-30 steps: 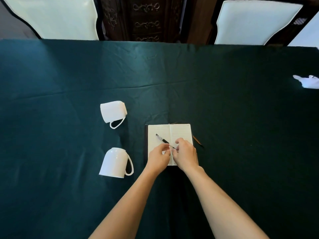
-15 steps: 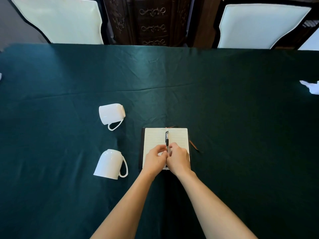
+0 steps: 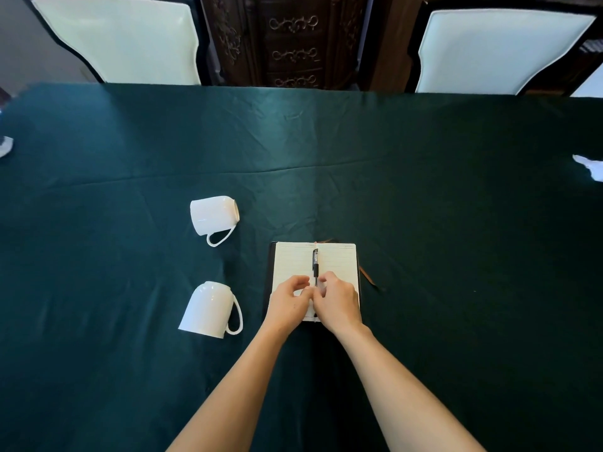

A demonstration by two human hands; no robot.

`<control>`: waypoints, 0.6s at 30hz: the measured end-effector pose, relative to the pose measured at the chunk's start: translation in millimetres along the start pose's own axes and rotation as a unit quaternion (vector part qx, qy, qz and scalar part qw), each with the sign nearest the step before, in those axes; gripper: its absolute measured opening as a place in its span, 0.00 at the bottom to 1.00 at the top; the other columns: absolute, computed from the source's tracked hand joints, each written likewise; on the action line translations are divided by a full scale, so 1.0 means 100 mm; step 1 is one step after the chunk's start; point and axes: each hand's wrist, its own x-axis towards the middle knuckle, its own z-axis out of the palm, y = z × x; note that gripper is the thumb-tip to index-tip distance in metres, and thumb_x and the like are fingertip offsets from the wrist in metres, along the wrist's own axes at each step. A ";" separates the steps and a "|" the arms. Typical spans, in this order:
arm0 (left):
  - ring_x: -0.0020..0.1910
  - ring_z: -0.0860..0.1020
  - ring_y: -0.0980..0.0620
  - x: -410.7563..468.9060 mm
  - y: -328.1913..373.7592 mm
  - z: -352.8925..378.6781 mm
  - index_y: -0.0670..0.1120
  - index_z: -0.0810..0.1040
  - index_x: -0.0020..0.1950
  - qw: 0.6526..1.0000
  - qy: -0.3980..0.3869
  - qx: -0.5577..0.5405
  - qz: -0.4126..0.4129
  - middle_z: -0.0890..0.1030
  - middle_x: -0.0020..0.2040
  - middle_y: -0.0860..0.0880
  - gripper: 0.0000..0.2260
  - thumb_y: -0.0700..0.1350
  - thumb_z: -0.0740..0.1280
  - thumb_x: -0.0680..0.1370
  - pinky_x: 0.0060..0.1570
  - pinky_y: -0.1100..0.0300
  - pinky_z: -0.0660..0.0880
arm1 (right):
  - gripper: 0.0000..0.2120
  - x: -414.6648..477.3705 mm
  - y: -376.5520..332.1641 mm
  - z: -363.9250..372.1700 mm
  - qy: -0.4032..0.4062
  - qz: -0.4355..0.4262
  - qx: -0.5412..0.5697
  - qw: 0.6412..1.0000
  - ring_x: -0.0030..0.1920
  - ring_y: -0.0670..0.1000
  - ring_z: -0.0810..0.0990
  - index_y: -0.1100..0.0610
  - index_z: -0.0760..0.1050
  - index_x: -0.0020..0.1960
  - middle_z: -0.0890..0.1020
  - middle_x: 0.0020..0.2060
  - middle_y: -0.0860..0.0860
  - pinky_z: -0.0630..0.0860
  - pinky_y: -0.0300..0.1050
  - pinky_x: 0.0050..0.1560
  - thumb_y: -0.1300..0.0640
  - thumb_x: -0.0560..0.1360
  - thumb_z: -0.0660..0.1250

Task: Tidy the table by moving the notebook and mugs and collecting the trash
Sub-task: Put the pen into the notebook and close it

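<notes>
An open notebook [image 3: 293, 261] with lined pages lies on the dark green tablecloth [image 3: 326, 141]. A black pen [image 3: 315, 264] rests along its centre fold. My left hand [image 3: 288, 305] and my right hand [image 3: 339, 303] sit side by side on the notebook's near half, and their fingertips pinch the pen's lower end. One white mug [image 3: 213, 215] lies on its side to the left. A second white mug [image 3: 208, 309] stands mouth-down, nearer to me. Crumpled white paper [image 3: 590, 166] lies at the right edge, and another scrap [image 3: 6, 146] at the left edge.
A brown ribbon bookmark [image 3: 368, 278] trails out from the notebook's right side. Two white-backed chairs [image 3: 124, 40] [image 3: 496, 50] stand at the table's far edge, with a dark carved cabinet [image 3: 293, 40] between them.
The pen has swung from a slant across the left page to straight along the centre fold. Both hands have stayed together at its lower end.
</notes>
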 end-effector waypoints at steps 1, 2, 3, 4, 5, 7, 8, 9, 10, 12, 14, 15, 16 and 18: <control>0.61 0.78 0.54 0.00 -0.01 -0.02 0.46 0.78 0.72 1.000 0.004 0.007 0.002 0.81 0.69 0.49 0.17 0.44 0.65 0.83 0.64 0.61 0.72 | 0.13 0.00 0.01 -0.01 0.001 -0.002 -0.007 1.000 0.52 0.59 0.83 0.56 0.77 0.62 0.85 0.52 0.56 0.81 0.52 0.53 0.52 0.81 0.63; 0.60 0.78 0.53 0.00 -0.02 -0.05 0.47 0.77 0.72 1.000 0.009 0.016 0.001 0.81 0.69 0.50 0.17 0.45 0.64 0.83 0.63 0.60 0.72 | 0.13 0.00 0.03 -0.03 0.001 -0.004 -0.018 1.000 0.52 0.60 0.82 0.56 0.77 0.62 0.85 0.52 0.56 0.80 0.52 0.53 0.52 0.81 0.63; 0.59 0.79 0.54 -0.01 -0.03 -0.08 0.47 0.76 0.73 1.000 0.016 0.022 0.001 0.80 0.69 0.50 0.18 0.45 0.64 0.83 0.61 0.60 0.72 | 0.13 0.01 0.04 -0.06 0.003 -0.006 -0.030 1.000 0.53 0.61 0.82 0.56 0.77 0.62 0.85 0.53 0.57 0.79 0.51 0.52 0.52 0.81 0.62; 0.58 0.79 0.54 -0.01 -0.05 -0.12 0.47 0.75 0.74 0.999 0.025 0.029 0.000 0.80 0.69 0.50 0.18 0.45 0.64 0.83 0.59 0.61 0.72 | 0.14 0.02 0.06 -0.09 0.006 -0.006 -0.042 0.999 0.54 0.62 0.81 0.56 0.77 0.63 0.85 0.54 0.57 0.78 0.51 0.52 0.52 0.81 0.61; 0.56 0.79 0.54 -0.01 -0.07 -0.17 0.47 0.75 0.74 0.999 0.038 0.033 -0.001 0.80 0.69 0.50 0.19 0.45 0.64 0.83 0.57 0.61 0.71 | 0.14 0.04 0.10 -0.12 0.010 -0.003 -0.050 0.999 0.55 0.62 0.81 0.57 0.76 0.63 0.85 0.55 0.57 0.78 0.51 0.52 0.53 0.81 0.61; 0.55 0.78 0.53 -0.01 -0.13 -0.27 0.45 0.75 0.74 0.997 0.072 0.034 -0.009 0.80 0.67 0.49 0.19 0.44 0.64 0.83 0.56 0.61 0.71 | 0.15 0.05 0.17 -0.20 0.017 0.010 -0.056 0.998 0.57 0.61 0.81 0.57 0.76 0.66 0.84 0.58 0.56 0.77 0.50 0.53 0.53 0.82 0.61; 0.55 0.78 0.52 0.00 -0.17 -0.31 0.44 0.75 0.73 0.996 0.088 0.032 -0.015 0.81 0.65 0.49 0.18 0.43 0.64 0.82 0.56 0.59 0.72 | 0.16 0.06 0.22 -0.23 0.023 0.020 -0.055 0.998 0.58 0.60 0.81 0.57 0.75 0.67 0.83 0.60 0.56 0.77 0.50 0.54 0.54 0.82 0.61; 0.55 0.78 0.51 0.00 -0.21 -0.34 0.43 0.75 0.73 0.994 0.101 0.029 -0.022 0.80 0.65 0.48 0.19 0.42 0.65 0.82 0.58 0.56 0.75 | 0.16 0.06 0.27 -0.27 0.028 0.034 -0.050 0.998 0.58 0.59 0.80 0.57 0.75 0.68 0.82 0.61 0.55 0.77 0.49 0.54 0.54 0.81 0.62; 0.55 0.78 0.50 0.01 -0.24 -0.37 0.42 0.75 0.73 0.993 0.109 0.024 -0.031 0.80 0.66 0.47 0.19 0.42 0.66 0.81 0.59 0.52 0.77 | 0.17 0.07 0.32 -0.30 0.033 0.049 -0.042 0.997 0.58 0.58 0.80 0.56 0.75 0.68 0.81 0.61 0.55 0.76 0.49 0.54 0.54 0.81 0.63; 0.57 0.78 0.49 0.02 -0.29 -0.39 0.43 0.73 0.75 0.992 0.115 0.017 -0.049 0.79 0.69 0.43 0.22 0.43 0.67 0.81 0.63 0.47 0.78 | 0.17 0.07 0.41 -0.34 0.044 0.081 -0.021 0.996 0.56 0.55 0.80 0.56 0.74 0.68 0.80 0.59 0.55 0.77 0.48 0.53 0.54 0.80 0.66; 0.58 0.77 0.49 0.02 -0.31 -0.40 0.43 0.72 0.76 0.991 0.120 0.004 -0.059 0.78 0.70 0.42 0.24 0.43 0.68 0.80 0.64 0.47 0.77 | 0.19 0.07 0.48 -0.35 0.045 0.116 0.000 0.992 0.56 0.54 0.79 0.55 0.74 0.68 0.79 0.59 0.54 0.77 0.49 0.54 0.53 0.78 0.68; 0.59 0.77 0.48 0.02 -0.30 -0.39 0.43 0.72 0.76 0.991 0.122 -0.006 -0.063 0.78 0.71 0.42 0.24 0.43 0.68 0.80 0.64 0.48 0.77 | 0.21 0.08 0.50 -0.36 0.044 0.132 0.012 0.990 0.57 0.54 0.79 0.55 0.73 0.69 0.80 0.58 0.54 0.78 0.49 0.56 0.52 0.78 0.70; 0.60 0.77 0.47 0.02 -0.30 -0.39 0.44 0.72 0.76 0.990 0.123 -0.016 -0.067 0.77 0.71 0.42 0.24 0.42 0.68 0.80 0.65 0.48 0.77 | 0.22 0.08 0.53 -0.36 0.044 0.143 0.026 0.988 0.56 0.53 0.79 0.56 0.73 0.69 0.81 0.55 0.53 0.78 0.49 0.57 0.52 0.77 0.70; 0.64 0.77 0.45 0.03 -0.29 -0.39 0.45 0.72 0.76 0.989 0.121 -0.039 -0.074 0.77 0.71 0.42 0.24 0.42 0.69 0.80 0.62 0.49 0.78 | 0.22 0.09 0.55 -0.38 0.042 0.157 0.062 0.985 0.52 0.51 0.78 0.56 0.74 0.69 0.82 0.48 0.49 0.76 0.47 0.56 0.54 0.77 0.71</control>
